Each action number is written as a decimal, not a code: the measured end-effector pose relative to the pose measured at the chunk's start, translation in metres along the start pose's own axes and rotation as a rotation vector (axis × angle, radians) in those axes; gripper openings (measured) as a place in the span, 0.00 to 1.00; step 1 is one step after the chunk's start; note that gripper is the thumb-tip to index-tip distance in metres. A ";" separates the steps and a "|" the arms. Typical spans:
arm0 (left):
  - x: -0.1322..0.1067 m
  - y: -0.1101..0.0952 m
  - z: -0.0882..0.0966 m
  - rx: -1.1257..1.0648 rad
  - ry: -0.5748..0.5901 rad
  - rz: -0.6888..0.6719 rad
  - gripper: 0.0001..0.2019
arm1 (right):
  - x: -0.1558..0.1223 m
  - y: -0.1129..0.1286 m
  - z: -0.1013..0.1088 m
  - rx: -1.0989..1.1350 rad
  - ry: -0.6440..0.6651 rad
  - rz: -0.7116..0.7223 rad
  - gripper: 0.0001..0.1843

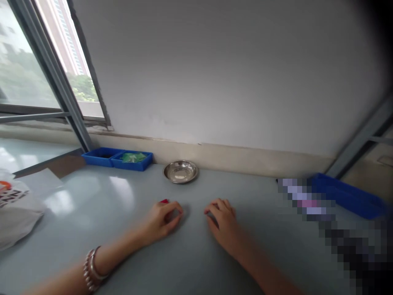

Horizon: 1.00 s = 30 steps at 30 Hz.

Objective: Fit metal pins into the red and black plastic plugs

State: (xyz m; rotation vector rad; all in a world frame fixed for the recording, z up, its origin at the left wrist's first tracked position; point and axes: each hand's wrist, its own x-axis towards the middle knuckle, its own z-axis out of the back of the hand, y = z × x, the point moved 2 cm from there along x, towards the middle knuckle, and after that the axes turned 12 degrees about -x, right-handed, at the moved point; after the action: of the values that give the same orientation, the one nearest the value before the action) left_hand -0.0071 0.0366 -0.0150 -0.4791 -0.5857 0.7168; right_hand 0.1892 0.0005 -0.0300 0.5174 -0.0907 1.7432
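Observation:
My left hand (167,219) rests over the grey table (147,266), fingers loosely curved and thumb a little apart, with nothing visible between them. Just behind its knuckles a small red thing (165,201) shows, mostly hidden by the hand; its kind cannot be made out. To the right, facing it across a gap, is my right hand (223,221), its fingers bent downward and thumb apart, holding nothing that I can see. A shallow round steel dish (180,180) stands beyond both hands, near the wall.
Two blue trays (132,164) sit at the back left, one with green plastic packets (133,157). A white printed bag (18,221) lies at the left edge, near a paper sheet (41,182). Another blue tray (350,196) is at right, beside a pixelated area. Metal posts frame both sides.

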 end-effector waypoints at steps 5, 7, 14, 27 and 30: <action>-0.003 -0.013 0.004 -0.080 0.094 -0.008 0.07 | -0.003 -0.001 -0.003 -0.066 -0.031 0.076 0.10; -0.003 -0.013 0.007 -0.095 0.087 -0.003 0.07 | -0.004 -0.005 -0.007 -0.145 -0.067 0.104 0.11; -0.001 -0.006 0.010 -0.102 0.090 0.039 0.06 | -0.011 -0.003 -0.021 -0.291 -0.194 0.229 0.11; 0.000 0.002 0.015 -0.126 -0.034 0.145 0.05 | -0.016 0.007 -0.016 -0.150 -0.129 0.347 0.09; -0.001 -0.001 0.017 -0.120 -0.037 0.136 0.05 | -0.016 0.011 -0.015 -0.116 -0.130 0.354 0.09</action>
State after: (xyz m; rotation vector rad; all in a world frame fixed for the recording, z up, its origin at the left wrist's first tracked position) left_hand -0.0181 0.0387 -0.0027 -0.6222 -0.6375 0.8244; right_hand 0.1769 -0.0118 -0.0468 0.5533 -0.3943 2.0320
